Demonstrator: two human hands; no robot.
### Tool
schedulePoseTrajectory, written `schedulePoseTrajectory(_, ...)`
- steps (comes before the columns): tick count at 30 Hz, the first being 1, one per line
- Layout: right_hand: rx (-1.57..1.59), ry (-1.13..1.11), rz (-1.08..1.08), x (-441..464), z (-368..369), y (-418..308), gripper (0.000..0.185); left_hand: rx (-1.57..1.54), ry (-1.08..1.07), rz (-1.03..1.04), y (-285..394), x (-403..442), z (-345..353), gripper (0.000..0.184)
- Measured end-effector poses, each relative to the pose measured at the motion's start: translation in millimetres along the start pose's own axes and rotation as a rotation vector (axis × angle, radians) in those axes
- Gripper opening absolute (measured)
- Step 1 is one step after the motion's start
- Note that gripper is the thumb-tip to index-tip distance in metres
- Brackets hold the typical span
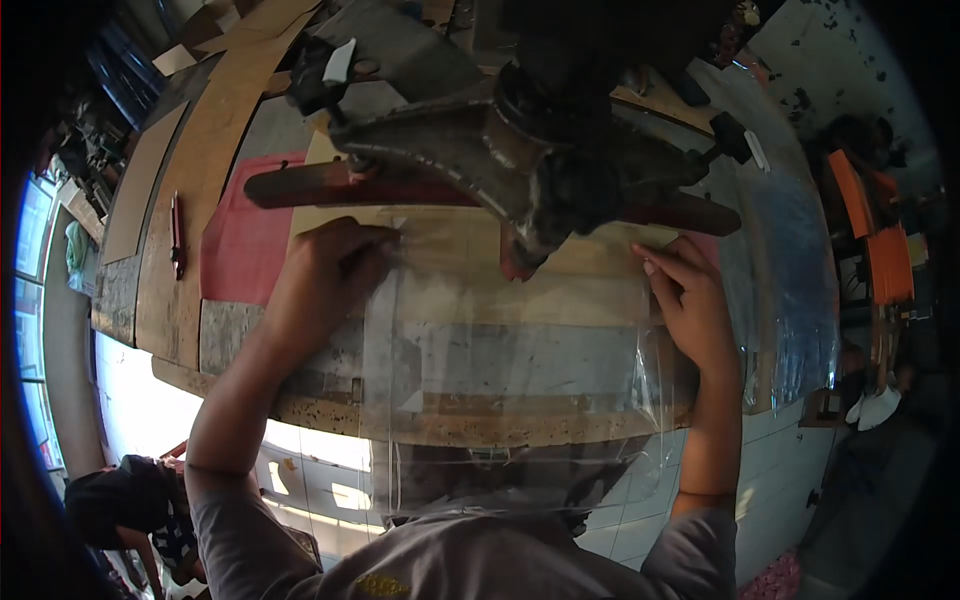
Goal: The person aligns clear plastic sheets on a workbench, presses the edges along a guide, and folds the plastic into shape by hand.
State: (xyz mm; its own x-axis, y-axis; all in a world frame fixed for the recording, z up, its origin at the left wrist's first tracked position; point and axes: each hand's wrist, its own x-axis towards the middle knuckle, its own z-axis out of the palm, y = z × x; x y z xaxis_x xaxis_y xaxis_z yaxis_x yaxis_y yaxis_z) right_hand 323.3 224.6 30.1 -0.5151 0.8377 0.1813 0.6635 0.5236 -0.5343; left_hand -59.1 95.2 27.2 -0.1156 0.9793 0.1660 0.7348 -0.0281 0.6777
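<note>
A clear plastic sheet (520,360) spans the space between my hands and hangs over the table's front edge toward my body. My left hand (340,270) is closed, its fingertips pinching the sheet's far left corner. On the other side, my right hand (692,300) has thumb and fingers together at the sheet's far right edge. Just beyond the sheet stands a dark metal press head (520,150) with a long reddish bar (400,192) running crosswise. Under the sheet's far part lies a yellowish board (570,290), with a red sheet (250,225) to its left.
A red cutter knife (178,235) lies on a brown board (205,170) at left. Folded clear plastic (795,300) covers the table's right side. Orange pieces (885,250) are at far right. Another person (125,510) is at the lower left.
</note>
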Motion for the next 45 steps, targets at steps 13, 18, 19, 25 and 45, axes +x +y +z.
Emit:
schedulePoseTrajectory(13, -0.078, 0.134, -0.073, 5.6, 12.9, 4.1, 0.025, -0.024, 0.072, -0.06, 4.6, 2.8, 5.7, 0.019)
schedulePoseTrajectory(18, -0.073, 0.142, -0.051, 4.6, 15.3, 1.5, 0.026, -0.017, 0.077, -0.074, 4.9, 3.0, 7.2, 0.018)
schedulePoseTrajectory(19, -0.074, 0.143, -0.05, 4.5, 15.3, 1.7, 0.026, -0.012, 0.08, -0.063, 4.8, 3.5, 7.6, 0.018)
schedulePoseTrajectory(25, -0.06, 0.173, -0.073, 4.0, 17.7, 2.1, 0.026, 0.055, 0.082, -0.029, 6.1, 2.5, 7.3, 0.018)
schedulePoseTrajectory(45, -0.123, 0.183, -0.154, 5.2, 20.3, 6.0, 0.025, 0.175, 0.104, 0.138, -8.1, -7.8, 10.3, 0.023)
